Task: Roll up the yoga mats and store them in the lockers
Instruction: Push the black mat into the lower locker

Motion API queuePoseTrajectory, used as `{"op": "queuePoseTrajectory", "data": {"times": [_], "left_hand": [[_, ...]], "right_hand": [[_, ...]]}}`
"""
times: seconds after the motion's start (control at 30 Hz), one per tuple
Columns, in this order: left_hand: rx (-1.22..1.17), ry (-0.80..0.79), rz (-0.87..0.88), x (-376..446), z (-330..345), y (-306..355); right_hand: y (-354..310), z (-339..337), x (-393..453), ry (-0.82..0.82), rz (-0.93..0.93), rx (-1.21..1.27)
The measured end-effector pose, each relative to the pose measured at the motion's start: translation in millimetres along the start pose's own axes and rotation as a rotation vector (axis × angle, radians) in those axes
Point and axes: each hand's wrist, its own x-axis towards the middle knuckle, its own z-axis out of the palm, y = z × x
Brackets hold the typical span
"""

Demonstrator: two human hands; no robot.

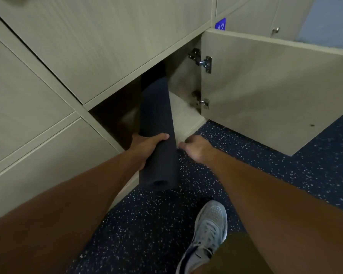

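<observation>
Left hand [147, 149]: fingers curled round mat [156, 123], gripping near its outer end. Right hand [195, 148]: fingers loosely curled, holding nothing, just beside mat, low over floor [246, 155] at locker [186, 113] sill. Mat: rolled, long axis front to back, far end inside open bottom locker, near end sticking out over floor. Dark navy, ribbed surface, tight roll, hollow core visible. Door [265, 86] swung open right.

Left hand [147, 148] gripping rolled dark mat [156, 123] half inside open locker [186, 107], right hand [196, 148] seemingly loose beside it
</observation>
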Motion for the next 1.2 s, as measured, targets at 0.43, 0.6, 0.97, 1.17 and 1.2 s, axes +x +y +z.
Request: {"op": "queuePoseTrajectory", "data": {"times": [0.43,0.6,0.97,1.17,1.2], "left_hand": [[0.17,0.289,0.231,148.9,-8.3,15.8],[0.306,0.459,0.221,190.9,-13.7,14.6],[0.614,0.488,0.218,249.3,3.1,-41.1],[0.801,0.387,0.215,235.4,-0.7,-45.0],[0.848,0.368,0.239,226.4,-1.9,-49.0]], "right_hand": [[61.0,2.6,58.3,0.054,-0.007,-0.469],[68.9,9.1,74.5,0.091,0.054,-0.42],[72.7,23.5,83.0,0.067,0.057,-0.364],[69.7,9.5,82.7,0.095,0.045,-0.396],[65.5,6.6,81.7,0.101,0.037,-0.395]]}}
